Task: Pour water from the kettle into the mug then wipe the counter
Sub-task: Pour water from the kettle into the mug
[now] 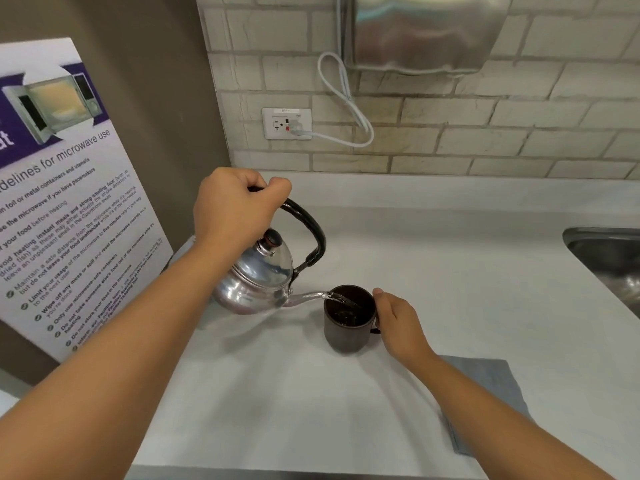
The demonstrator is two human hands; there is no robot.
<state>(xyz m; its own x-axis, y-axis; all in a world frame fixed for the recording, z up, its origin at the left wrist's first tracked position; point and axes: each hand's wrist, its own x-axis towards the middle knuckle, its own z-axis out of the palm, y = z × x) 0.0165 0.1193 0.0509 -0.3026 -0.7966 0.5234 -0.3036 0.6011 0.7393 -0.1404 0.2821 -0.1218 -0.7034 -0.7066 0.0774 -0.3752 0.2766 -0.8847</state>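
1. The left hand [235,209] was wrapped in a full fist around the black handle of the kettle [256,275], which hung below the knuckles, tipped toward the right hand.
2. The spout reached across to the rim of the mug [346,327], and a thin stream of water [343,300] fell just inside the near lip. The mug stood on the counter [450,271], between the two hands.
3. The right hand [398,323] was curled against the mug's far side, at its handle, thumb up by the rim. I could not tell whether the fingers went through the handle or only pressed on it, but it steadied the mug well.
4. To my eye the pour was partway along: water showed dark and low in the mug, with plenty of room left.
5. Doing it well meant holding the tilt shallow, I judged, so that the stream stayed narrow and landed toward the middle and not on the lip, where it could run down the outside.
6. The lid [266,258] had no finger on it, so a steeper tip risked it sliding off.
7. The grey cloth [491,382] lay flat just under the right forearm, within easy reach for wiping once the kettle was set down.
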